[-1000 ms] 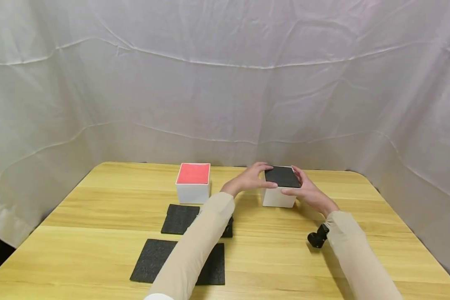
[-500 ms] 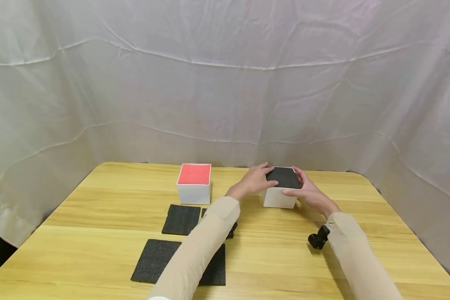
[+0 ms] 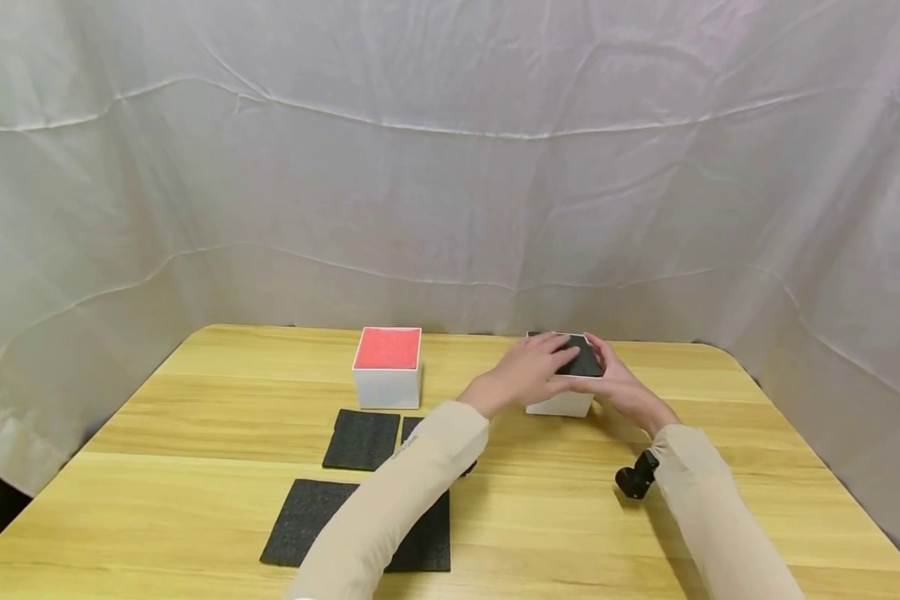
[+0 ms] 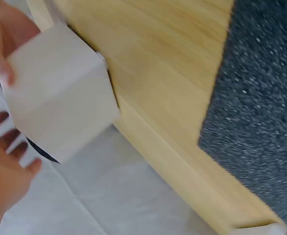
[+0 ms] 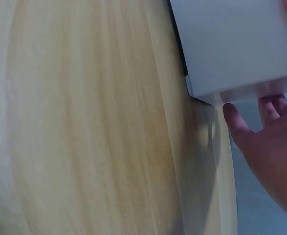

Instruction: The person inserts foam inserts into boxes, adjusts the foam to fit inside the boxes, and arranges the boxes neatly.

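Since half a second ago the left hand [image 3: 534,368] has slid further over the white cube-shaped box with the black foam pad on top [image 3: 570,385], its straight fingers now lying flat across the pad and covering most of it. That box stands on the far right-centre of the light wooden tabletop [image 3: 157,433]. At the box's right side, the right hand [image 3: 621,383] cups it, fingers curled against the upper edge. Left of this box and apart from it stands a white box topped with a red pad [image 3: 387,366]. Nearer the person, three flat black foam squares [image 3: 362,438] lie on the tabletop, partly hidden by the left beige sleeve [image 3: 397,500].
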